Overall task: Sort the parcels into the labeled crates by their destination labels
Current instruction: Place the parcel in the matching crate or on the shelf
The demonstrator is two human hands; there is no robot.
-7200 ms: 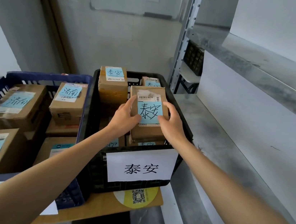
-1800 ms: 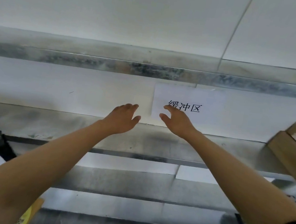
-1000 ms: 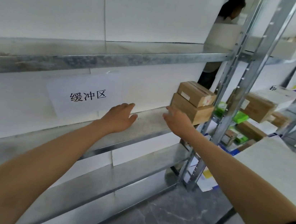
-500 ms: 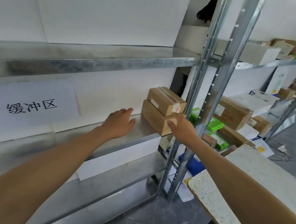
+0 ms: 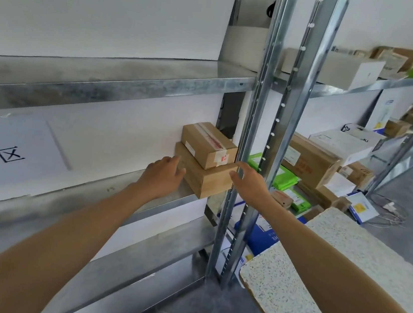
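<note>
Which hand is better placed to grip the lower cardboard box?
Left, probably: the left hand sits at the lower cardboard box's left end, with bare shelf beside it. The right hand hovers at the front corner, crowded by the upright post.

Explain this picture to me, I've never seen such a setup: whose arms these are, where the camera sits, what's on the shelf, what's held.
There is no machine here. A person wears a camera on the head, looking forward and down, so the two bare arms are their own. The left hand and right hand reach with open fingers to either side of the lower parcel. It carries a smaller parcel and sits on the metal shelf. Neither hand grips anything. A paper sign is on the white panel behind.
</note>
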